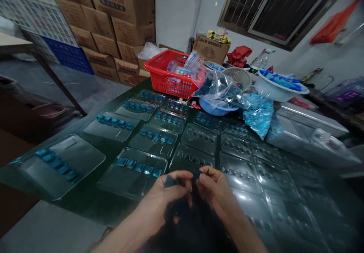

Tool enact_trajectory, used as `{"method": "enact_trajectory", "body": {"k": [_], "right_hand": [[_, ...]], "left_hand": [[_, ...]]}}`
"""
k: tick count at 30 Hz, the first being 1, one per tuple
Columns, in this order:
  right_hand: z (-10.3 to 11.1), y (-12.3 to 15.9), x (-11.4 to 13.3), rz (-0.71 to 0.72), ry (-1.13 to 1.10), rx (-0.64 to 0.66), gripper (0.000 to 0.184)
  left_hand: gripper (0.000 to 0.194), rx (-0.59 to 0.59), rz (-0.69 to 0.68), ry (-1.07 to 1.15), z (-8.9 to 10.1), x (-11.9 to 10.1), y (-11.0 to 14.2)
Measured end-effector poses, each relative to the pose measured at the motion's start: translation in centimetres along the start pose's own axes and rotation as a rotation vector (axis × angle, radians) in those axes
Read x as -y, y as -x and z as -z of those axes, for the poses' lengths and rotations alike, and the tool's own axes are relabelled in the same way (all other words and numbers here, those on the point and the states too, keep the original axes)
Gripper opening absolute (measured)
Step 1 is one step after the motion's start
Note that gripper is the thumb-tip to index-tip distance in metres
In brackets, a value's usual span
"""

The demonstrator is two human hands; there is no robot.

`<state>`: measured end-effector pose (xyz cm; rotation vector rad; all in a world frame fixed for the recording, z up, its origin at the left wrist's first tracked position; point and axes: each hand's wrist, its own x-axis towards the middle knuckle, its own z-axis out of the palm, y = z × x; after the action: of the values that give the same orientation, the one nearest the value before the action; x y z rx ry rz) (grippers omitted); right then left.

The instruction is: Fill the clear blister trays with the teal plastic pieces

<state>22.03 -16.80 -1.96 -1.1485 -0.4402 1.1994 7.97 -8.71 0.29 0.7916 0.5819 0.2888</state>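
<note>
Two hands [162,201] pinch small blue pieces [170,181] — above a dark heap [178,211].

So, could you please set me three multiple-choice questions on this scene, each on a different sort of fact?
1. Where is the red plastic basket?
A) At the far end of the table, beyond the clear plastic trays
B) On the floor under the table
C) Hanging from the window

2. How many blue pieces lie in the tray nearest the left hand?
A) Two
B) Five
C) Nine

3. What state is the tray straight ahead of the hands in?
A) Covered with a lid
B) Filled with blue pieces
C) Its hollows empty

Answers:
1: A, as it stands past the rows of trays.
2: B, as five pieces sit in one row.
3: C, as no blue pieces show in its hollows.
</note>
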Motion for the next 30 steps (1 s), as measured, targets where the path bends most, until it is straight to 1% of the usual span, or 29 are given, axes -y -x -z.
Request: {"method": "enact_trajectory", "body": {"k": [10,16,21,26,30], "right_hand": [[0.0,0.0,-0.2,-0.003,0.031,-0.038,0.014],[0.0,0.1,-0.4,0.011,0.086,-0.030,0.014],[-0.1,0.1,-0.7,0.078,0.206,-0.086,0.016],[-0.5,0.4,-0.8,0.096,0.326,-0.120,0.018],[-1.0,0.6,-0.4,0.125,0.402,-0.137,0.016]], "left_hand": [[0.028,-0.003,-0.007,0.005,0.0,0.2,-0.1],[0.029,-0.011,-0.005,-0.005,0.0,0.3,-0.1],[0.028,-0.048,0.001,-0.013,-0.1,0.4,0.1],[0.027,-0.087,0.040,-0.030,-0.2,0.6,0.0],[0.025,-0.087,0.061,-0.013,-0.2,0.8,-0.2]]}}
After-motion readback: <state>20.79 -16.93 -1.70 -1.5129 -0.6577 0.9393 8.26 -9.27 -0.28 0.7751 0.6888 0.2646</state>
